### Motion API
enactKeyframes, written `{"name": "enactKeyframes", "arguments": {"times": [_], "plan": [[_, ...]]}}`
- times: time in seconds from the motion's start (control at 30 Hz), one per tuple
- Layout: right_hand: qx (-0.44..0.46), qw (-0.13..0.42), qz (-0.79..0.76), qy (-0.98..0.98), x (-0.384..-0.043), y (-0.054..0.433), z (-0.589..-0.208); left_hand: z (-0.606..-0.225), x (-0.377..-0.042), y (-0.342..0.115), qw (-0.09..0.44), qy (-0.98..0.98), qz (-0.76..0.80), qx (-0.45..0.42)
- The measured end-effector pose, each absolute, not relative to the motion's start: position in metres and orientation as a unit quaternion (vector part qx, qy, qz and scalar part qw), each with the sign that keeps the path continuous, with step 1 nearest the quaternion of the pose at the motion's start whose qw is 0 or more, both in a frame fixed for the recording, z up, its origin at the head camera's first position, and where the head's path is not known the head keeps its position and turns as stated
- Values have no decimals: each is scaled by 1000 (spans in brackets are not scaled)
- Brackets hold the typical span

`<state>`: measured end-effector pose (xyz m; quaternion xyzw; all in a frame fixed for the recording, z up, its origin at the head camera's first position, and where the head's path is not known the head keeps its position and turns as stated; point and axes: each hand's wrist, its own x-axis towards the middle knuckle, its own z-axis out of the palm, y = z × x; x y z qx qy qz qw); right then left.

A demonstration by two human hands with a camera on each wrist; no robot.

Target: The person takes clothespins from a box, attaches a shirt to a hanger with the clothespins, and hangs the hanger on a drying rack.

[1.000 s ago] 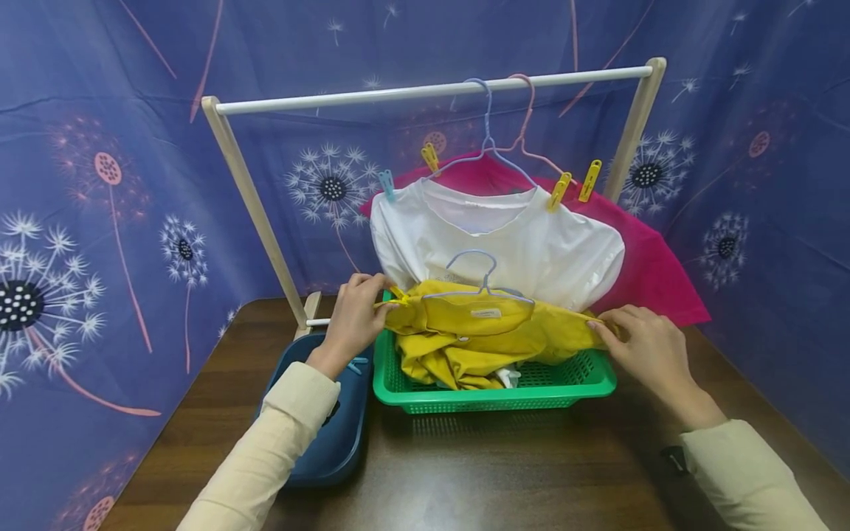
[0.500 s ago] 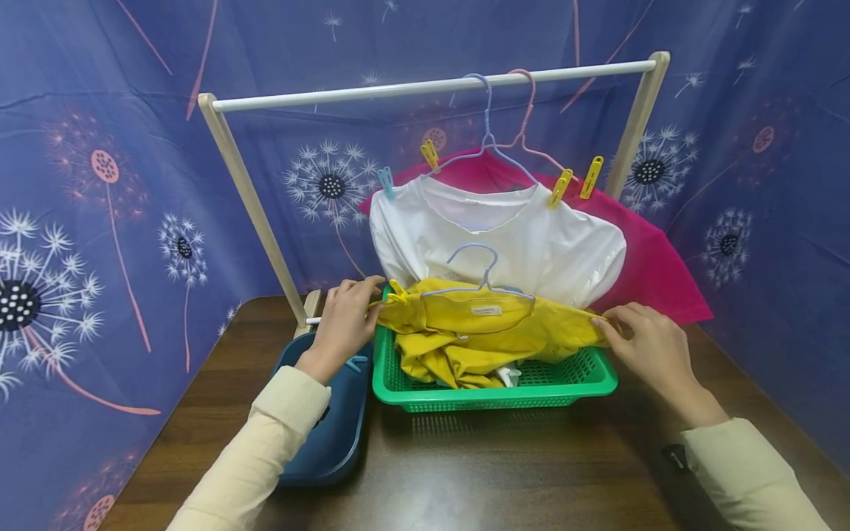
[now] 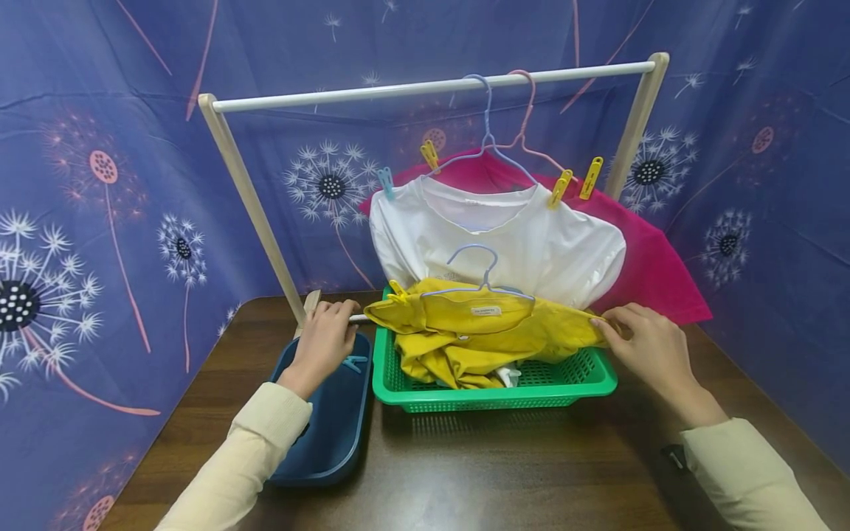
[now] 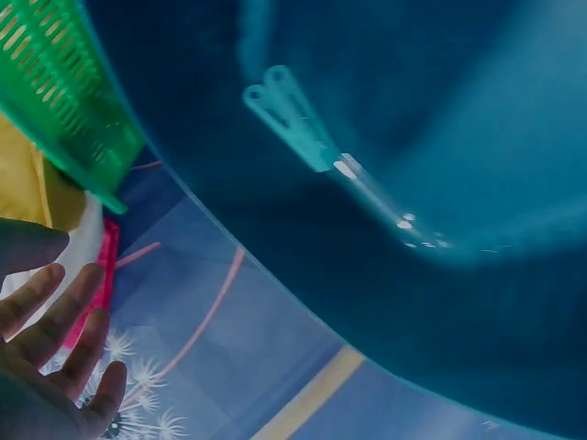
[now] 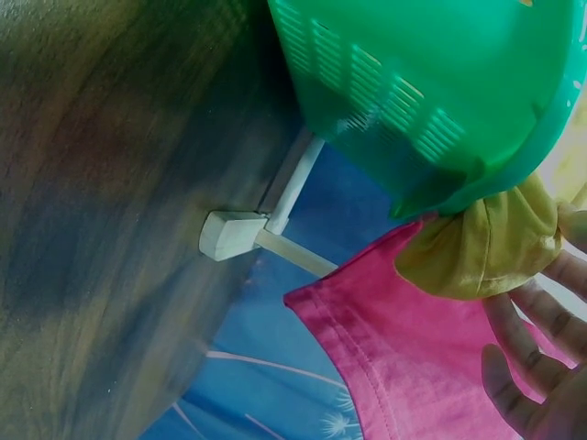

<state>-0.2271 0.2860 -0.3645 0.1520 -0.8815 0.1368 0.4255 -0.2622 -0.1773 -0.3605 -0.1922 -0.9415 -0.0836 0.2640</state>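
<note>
A yellow shirt (image 3: 458, 346) lies over the green basket (image 3: 494, 400), with a lilac hanger (image 3: 488, 276) set in its neck. On its left shoulder sits a yellow clothespin (image 3: 398, 290). My right hand (image 3: 647, 354) pinches the shirt's right end between thumb and fingers; the right wrist view shows the bunched yellow cloth (image 5: 486, 243) at the fingertips. My left hand (image 3: 322, 341) is over the back of a dark blue bin (image 3: 332, 435), apart from the shirt. Its fingers (image 4: 78, 335) are spread and bare. A light blue clothespin (image 4: 293, 119) lies inside the bin.
Behind the basket a rack with a white bar (image 3: 372, 94) carries a white T-shirt (image 3: 511, 221) and a magenta garment (image 3: 654, 258) on hangers, with clothespins on their shoulders. A wooden table (image 3: 465, 472) bears everything. Patterned blue curtain (image 3: 119, 243) surrounds it.
My left hand has let go of the shirt by the yellow clothespin and moved left, over the blue bin. The right hand keeps its pinch in the same place.
</note>
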Motion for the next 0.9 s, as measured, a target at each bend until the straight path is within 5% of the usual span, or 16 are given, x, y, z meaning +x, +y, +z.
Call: {"name": "enactKeyframes", "arguments": {"times": [0.9], "plan": [[150, 421, 134, -885, -225, 284, -364, -409, -267, -187, 102, -980, 17, -169]]}}
